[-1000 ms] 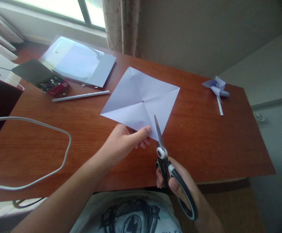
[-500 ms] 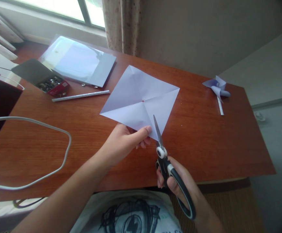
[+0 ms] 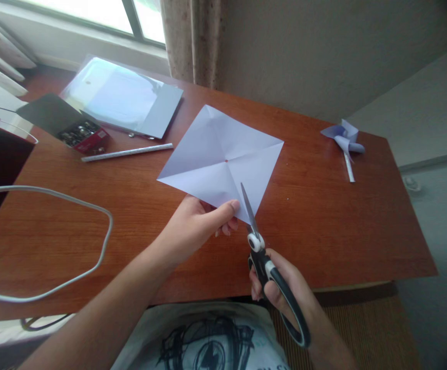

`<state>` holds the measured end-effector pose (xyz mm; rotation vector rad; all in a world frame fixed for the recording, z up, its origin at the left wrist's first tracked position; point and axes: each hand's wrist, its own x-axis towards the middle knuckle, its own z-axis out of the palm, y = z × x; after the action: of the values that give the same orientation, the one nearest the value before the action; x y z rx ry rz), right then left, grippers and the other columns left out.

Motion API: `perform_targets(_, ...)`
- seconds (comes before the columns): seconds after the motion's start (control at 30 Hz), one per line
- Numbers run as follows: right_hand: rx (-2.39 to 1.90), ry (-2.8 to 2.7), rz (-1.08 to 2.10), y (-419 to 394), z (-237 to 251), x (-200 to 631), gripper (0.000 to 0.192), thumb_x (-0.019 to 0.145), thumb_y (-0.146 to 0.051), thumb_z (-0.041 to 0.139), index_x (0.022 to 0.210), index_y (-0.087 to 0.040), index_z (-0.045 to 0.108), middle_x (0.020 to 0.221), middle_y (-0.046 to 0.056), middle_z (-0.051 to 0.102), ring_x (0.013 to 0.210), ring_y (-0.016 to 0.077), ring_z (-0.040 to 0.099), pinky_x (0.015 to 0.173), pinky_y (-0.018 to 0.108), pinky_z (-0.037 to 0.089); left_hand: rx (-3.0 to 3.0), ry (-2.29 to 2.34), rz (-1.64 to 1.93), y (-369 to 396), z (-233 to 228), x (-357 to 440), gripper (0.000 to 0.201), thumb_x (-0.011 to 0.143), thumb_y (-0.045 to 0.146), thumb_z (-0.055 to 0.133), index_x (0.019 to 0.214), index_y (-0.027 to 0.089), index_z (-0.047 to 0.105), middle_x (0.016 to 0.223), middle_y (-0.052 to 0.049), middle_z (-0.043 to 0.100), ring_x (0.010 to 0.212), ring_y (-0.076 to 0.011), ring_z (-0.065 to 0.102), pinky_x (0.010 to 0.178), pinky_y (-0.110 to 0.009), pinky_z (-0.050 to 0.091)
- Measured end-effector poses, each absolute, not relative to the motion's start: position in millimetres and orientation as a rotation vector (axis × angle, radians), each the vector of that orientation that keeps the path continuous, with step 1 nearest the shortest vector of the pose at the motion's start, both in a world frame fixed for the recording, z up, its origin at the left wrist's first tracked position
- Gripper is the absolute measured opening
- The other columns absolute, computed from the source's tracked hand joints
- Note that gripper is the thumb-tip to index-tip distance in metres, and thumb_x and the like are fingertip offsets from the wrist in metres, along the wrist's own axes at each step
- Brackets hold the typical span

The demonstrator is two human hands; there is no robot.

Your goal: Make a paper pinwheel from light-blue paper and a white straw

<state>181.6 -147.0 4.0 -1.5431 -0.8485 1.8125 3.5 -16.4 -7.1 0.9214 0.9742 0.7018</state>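
Your L hand grips the white paper sheet at its near edge, thumb on top, fingers curled beneath. Sheet is approx. square, creased along the diagonals, w/ a small red dot at ctr; held out in front of you over the brown table, one corner pointing twd you.

Your R hand grasps the scissors by the black-&-white handles, fingers thru the loops. Blades parted at the near corner: upper blade lies over the sheet, tip aimed twd the dot but short of it; lower blade mostly hidden, can't tell its full position.

Far R on table: paper pinwheel on a short stick, well apart from your hands. Far L: white rod, just beside an open box of small metallic pcs; clear plastic packet behind. White cable loops nr your L forearm.
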Motion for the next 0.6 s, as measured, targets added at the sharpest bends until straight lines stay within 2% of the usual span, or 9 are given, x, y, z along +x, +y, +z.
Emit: perform_targets(0.6,-1.572,-0.868,1.771,-148.2,1.9,182.6,0.060,0.079,-0.076,0.069,0.096,-0.019,0.056,0.077,-0.002,0.052,0.069,0.0136,0.049,0.064,0.027,0.038,0.931,0.965,0.701,-16.0,-8.7,1.3,0.026,0.085,0.029,0.070,0.064,0.014,0.068,0.057,0.000,0.068,0.050,-0.0085,0.058,0.047,-0.018,0.043)
